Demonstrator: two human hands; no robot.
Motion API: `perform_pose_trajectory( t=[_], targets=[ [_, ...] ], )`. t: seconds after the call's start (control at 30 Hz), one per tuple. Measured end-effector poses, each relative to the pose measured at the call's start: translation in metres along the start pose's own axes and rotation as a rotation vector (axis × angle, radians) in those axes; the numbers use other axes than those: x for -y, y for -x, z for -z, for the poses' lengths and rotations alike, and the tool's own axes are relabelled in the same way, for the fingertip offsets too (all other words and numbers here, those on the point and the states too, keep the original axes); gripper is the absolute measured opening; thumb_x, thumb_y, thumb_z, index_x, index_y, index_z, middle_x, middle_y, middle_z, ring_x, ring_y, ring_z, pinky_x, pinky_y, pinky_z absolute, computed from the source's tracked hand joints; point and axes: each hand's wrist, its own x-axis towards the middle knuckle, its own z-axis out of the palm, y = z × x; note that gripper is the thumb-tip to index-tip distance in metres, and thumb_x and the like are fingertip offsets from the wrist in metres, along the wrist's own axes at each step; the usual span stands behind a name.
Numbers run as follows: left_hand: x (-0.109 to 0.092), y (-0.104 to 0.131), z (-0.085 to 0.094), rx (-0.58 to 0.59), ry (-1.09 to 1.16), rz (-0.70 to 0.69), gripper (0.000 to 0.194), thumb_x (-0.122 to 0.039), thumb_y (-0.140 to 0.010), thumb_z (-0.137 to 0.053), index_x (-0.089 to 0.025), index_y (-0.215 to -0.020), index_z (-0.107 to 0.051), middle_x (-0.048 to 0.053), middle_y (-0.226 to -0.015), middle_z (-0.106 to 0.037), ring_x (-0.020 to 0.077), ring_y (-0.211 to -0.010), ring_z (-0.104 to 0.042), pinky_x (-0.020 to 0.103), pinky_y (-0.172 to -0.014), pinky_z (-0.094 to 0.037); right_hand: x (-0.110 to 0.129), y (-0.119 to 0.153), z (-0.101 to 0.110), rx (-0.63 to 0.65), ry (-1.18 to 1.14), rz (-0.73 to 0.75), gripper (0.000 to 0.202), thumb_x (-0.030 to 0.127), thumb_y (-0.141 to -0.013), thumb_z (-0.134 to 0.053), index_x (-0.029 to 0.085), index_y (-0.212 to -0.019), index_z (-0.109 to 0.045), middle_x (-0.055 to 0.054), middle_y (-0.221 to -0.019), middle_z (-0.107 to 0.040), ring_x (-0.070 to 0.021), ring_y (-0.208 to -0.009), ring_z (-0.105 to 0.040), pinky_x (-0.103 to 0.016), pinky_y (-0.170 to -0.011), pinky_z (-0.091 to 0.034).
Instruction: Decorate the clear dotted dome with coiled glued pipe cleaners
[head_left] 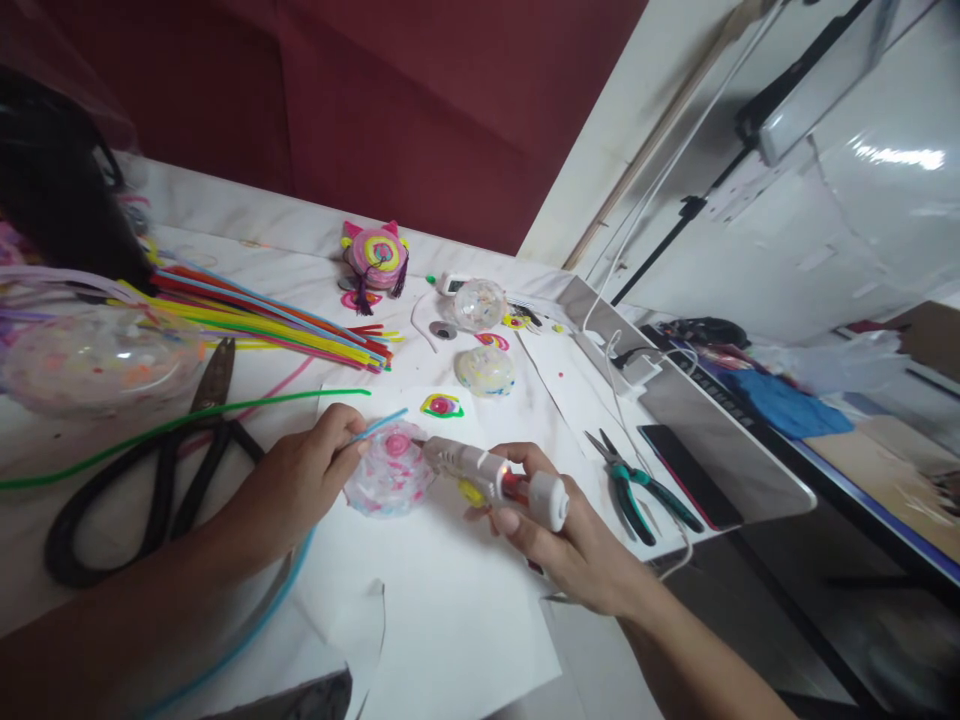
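My left hand [319, 465] pinches a light blue pipe cleaner [386, 422] near its end, over the left edge of a clear dome [386, 480] with pink patches and a pink coil on top. The rest of the blue strand trails under my forearm. In my right hand [555, 520] is a white glue gun [480, 468], its fingers wrapped round the body. The nozzle points left, close to the pink coil; whether it touches I cannot tell. White paper [457, 610] lies under the dome.
Black-handled scissors [161, 480] lie left, a green pipe cleaner [247, 405] across them. Behind are a pipe cleaner bundle [285, 325], a pink decorated ball [377, 255] and clear domes [484, 370]. Pliers [634, 485] and a phone [690, 475] lie near the right edge.
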Motion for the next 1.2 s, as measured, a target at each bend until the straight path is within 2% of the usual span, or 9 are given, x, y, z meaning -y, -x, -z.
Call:
perform_pose_trajectory(
  t=[0.13,0.27,0.37,0.43,0.5,0.57,0.73,0.9,1.2],
  targets=[
    [-0.001,0.0,0.001,0.003,0.001,0.011,0.021,-0.046,-0.085,-0.036,-0.027,-0.089,-0.041,-0.002,-0.067,-0.067,0.0219,-0.062,-0.067,0.029,-0.056,-0.041,0.002,0.004,-0.001,0.02,0.038,0.003,0.037,0.045,-0.097,-0.055,0.021,-0.125,-0.046,-0.002,-0.081,-0.065,-0.0142,-0.063,-0.053,-0.027,-0.055,-0.043],
    [-0.001,0.0,0.0,0.002,0.014,0.018,0.024,-0.049,-0.085,-0.036,-0.026,-0.09,-0.042,-0.002,-0.066,-0.068,0.0223,-0.062,-0.067,0.029,-0.056,-0.042,0.004,0.008,-0.006,-0.005,0.138,0.076,0.034,0.036,-0.096,-0.055,0.021,-0.125,-0.044,-0.001,-0.081,-0.065,-0.0151,-0.064,-0.058,-0.026,-0.056,-0.045],
    [-0.001,0.0,0.001,-0.004,0.01,0.012,0.024,-0.05,-0.084,-0.037,-0.027,-0.089,-0.042,-0.003,-0.065,-0.066,0.0213,-0.061,-0.067,0.028,-0.056,-0.043,0.001,0.01,-0.012,-0.084,0.335,0.268,0.036,0.027,-0.094,-0.053,0.022,-0.127,-0.04,0.0,-0.083,-0.067,-0.0151,-0.064,-0.061,-0.026,-0.058,-0.049],
    [-0.001,0.0,0.002,0.007,0.011,0.011,0.023,-0.048,-0.085,-0.036,-0.027,-0.089,-0.042,-0.004,-0.063,-0.064,0.0202,-0.058,-0.065,0.028,-0.056,-0.042,-0.004,0.01,-0.017,-0.148,0.517,0.436,0.038,0.025,-0.095,-0.05,0.021,-0.131,-0.038,-0.005,-0.091,-0.07,-0.0173,-0.069,-0.064,-0.029,-0.063,-0.053],
    [0.0,0.001,0.002,0.022,0.022,0.01,0.021,-0.047,-0.088,-0.035,-0.027,-0.09,-0.042,-0.005,-0.062,-0.062,0.0193,-0.058,-0.063,0.027,-0.057,-0.042,-0.009,0.008,-0.022,-0.19,0.682,0.593,0.037,0.026,-0.098,-0.046,0.016,-0.133,-0.038,-0.01,-0.094,-0.071,-0.0207,-0.072,-0.064,-0.032,-0.063,-0.055],
    [0.002,0.001,0.002,0.024,0.029,0.007,0.021,-0.046,-0.09,-0.035,-0.027,-0.092,-0.043,-0.005,-0.066,-0.064,0.0192,-0.061,-0.064,0.027,-0.059,-0.043,-0.013,0.006,-0.025,-0.218,0.802,0.718,0.035,0.022,-0.099,-0.04,0.009,-0.132,-0.04,-0.011,-0.084,-0.07,-0.0226,-0.066,-0.061,-0.035,-0.057,-0.054],
    [0.006,-0.001,-0.001,-0.001,0.019,0.0,0.023,-0.05,-0.089,-0.036,-0.027,-0.091,-0.043,-0.004,-0.07,-0.067,0.0199,-0.064,-0.066,0.028,-0.06,-0.044,-0.016,0.002,-0.03,-0.278,1.038,0.866,0.03,0.011,-0.102,-0.032,0.0,-0.124,-0.049,-0.014,-0.081,-0.07,-0.0247,-0.072,-0.06,-0.038,-0.058,-0.052],
    [0.003,-0.001,0.0,-0.009,0.004,0.034,0.026,-0.051,-0.085,-0.036,-0.027,-0.09,-0.043,-0.003,-0.07,-0.067,0.0212,-0.064,-0.066,0.029,-0.06,-0.045,-0.024,0.002,-0.02,-0.391,1.283,0.844,0.027,0.014,-0.103,-0.036,0.002,-0.118,-0.054,-0.016,-0.09,-0.072,-0.0272,-0.077,-0.059,-0.039,-0.058,-0.047],
    [-0.006,-0.002,0.008,0.007,-0.045,0.12,0.031,-0.055,-0.077,-0.033,-0.028,-0.088,-0.044,-0.001,-0.071,-0.071,0.0223,-0.066,-0.07,0.029,-0.063,-0.05,-0.063,-0.023,0.027,-0.396,1.613,0.455,0.034,0.024,-0.105,-0.043,0.009,-0.136,-0.045,-0.009,-0.086,-0.065,-0.0255,-0.073,-0.051,-0.039,-0.061,-0.039]
  ],
)
